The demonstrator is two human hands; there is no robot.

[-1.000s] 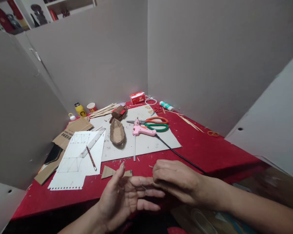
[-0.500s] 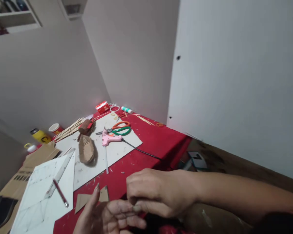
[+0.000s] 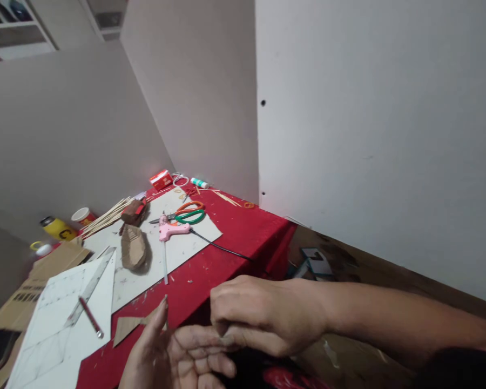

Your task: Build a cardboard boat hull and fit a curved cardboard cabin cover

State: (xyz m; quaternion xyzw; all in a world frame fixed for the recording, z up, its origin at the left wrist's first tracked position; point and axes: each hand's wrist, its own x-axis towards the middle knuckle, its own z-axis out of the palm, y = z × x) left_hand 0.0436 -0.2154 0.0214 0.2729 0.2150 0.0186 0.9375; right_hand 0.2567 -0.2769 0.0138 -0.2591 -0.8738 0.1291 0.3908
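My left hand is at the bottom edge, palm up with fingers spread, holding nothing I can see. My right hand lies over its fingertips, fingers curled and pinched against the left fingers; anything between them is too small to make out. Both hover at the near edge of the red table. A cut cardboard piece lies just left of my left thumb.
On the table lie a cardboard boat hull, a pink glue gun with its black cord, orange and green scissors, a ruler and pen on drawn paper, sticks, a yellow bottle. White panels enclose the table.
The view has swung right and tilted, shifting the table to the left. My hands stay together at the near edge, the right hand still pinching at the left fingers.
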